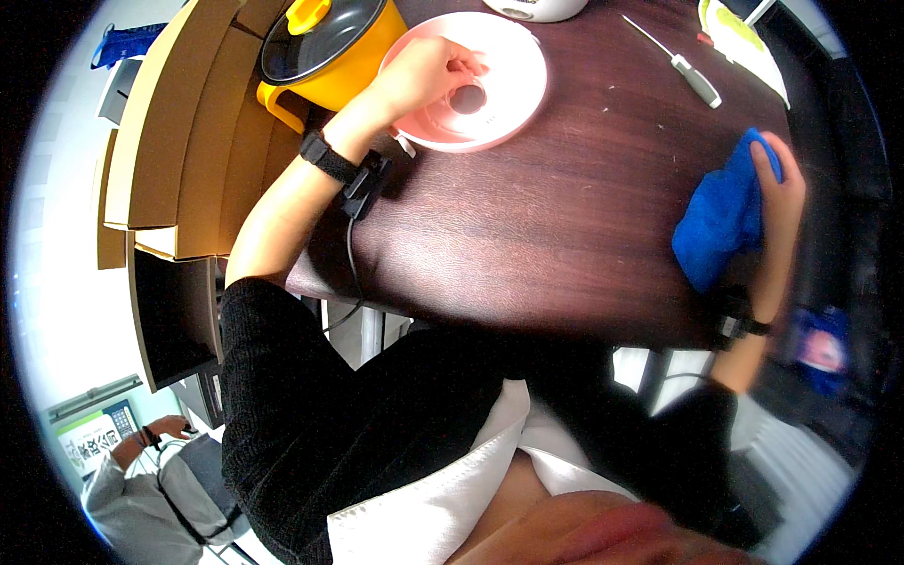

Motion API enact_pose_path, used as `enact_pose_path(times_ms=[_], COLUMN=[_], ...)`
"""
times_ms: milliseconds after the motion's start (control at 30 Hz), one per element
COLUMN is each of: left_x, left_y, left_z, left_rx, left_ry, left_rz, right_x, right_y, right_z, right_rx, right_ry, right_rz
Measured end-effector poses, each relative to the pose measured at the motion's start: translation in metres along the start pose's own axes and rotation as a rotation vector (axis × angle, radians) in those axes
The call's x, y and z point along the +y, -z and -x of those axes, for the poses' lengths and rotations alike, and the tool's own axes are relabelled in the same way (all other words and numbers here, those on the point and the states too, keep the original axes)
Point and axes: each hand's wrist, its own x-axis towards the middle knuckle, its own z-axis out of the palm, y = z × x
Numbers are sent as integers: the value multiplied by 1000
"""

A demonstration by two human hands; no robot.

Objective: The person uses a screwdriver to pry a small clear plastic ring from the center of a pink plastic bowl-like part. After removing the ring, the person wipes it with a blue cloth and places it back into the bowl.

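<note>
A shallow pink round dish with a hole at its centre lies on the dark wooden table. Inside it is my left hand, its fingers closed at the edge around the hole. At the table's right edge my right hand grips a blue cloth, which hangs down over the tabletop. A yellow pot with a dark lid and yellow knob stands just left of the dish, partly behind my left forearm.
A screwdriver lies at the far right, near a white and green object. A white rounded appliance is cut off at the top. Cardboard boxes stand left of the table. Another person's arm shows at lower left.
</note>
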Motion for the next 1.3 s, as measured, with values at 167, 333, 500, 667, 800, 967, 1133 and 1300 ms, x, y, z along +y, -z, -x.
enact_pose_path(times_ms=[167, 333, 500, 667, 800, 967, 1133, 1300], left_x=[-1, -3, -2, 19, 26, 16, 26, 15], left_y=[-3, -2, -1, 7, 7, -7, -2, -5], left_z=[1, 1, 3, 11, 14, 15, 13, 14], left_rx=[10, 27, 25, 78, -64, -39, -128, -99], left_ry=[3, 26, 47, 41, 39, -10, 62, 16], left_rz=[-132, -153, -194, -240, -371, -529, -467, -410], right_x=[0, 3, 1, 5, 1, -1, -2, -4], right_y=[-1, -1, -2, -1, -1, -4, -3, -4], right_z=[-1, -1, 0, -1, 0, 0, 1, 1], right_rx=[2, -1, -10, -7, -3, -10, -20, -6], right_ry=[-18, -2, -6, 13, 14, 6, -21, 10], right_rz=[11, -10, -9, -15, 20, -4, -24, -1])
